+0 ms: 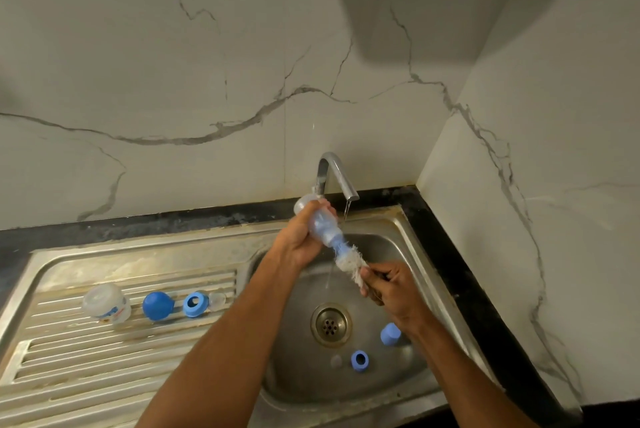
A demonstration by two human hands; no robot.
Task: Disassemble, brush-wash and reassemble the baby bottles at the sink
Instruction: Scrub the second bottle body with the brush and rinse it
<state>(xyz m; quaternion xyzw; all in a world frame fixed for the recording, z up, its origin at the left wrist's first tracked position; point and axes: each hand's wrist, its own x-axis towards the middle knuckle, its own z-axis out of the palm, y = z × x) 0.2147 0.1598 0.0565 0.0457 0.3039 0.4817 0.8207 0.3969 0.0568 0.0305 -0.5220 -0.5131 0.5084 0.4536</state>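
Two clear bottle bodies: one (320, 225) gripped over the sink basin (398, 244), one (106, 303) lying on the drainboard (104, 358) near its left edge. Two blue caps: one (158, 305) on the drainboard, one (390, 334) in the basin. Two blue collar rings: one (194, 304) on the drainboard, one (359, 360) in the basin. One clear teat (217, 300) beside the drainboard ring. One bottle brush (351, 261). Two hands.

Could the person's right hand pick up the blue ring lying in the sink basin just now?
Probably not just now: the right hand is gripping the bottle brush. The blue ring lies uncovered on the sink floor below that forearm, so a freed hand could likely take it.
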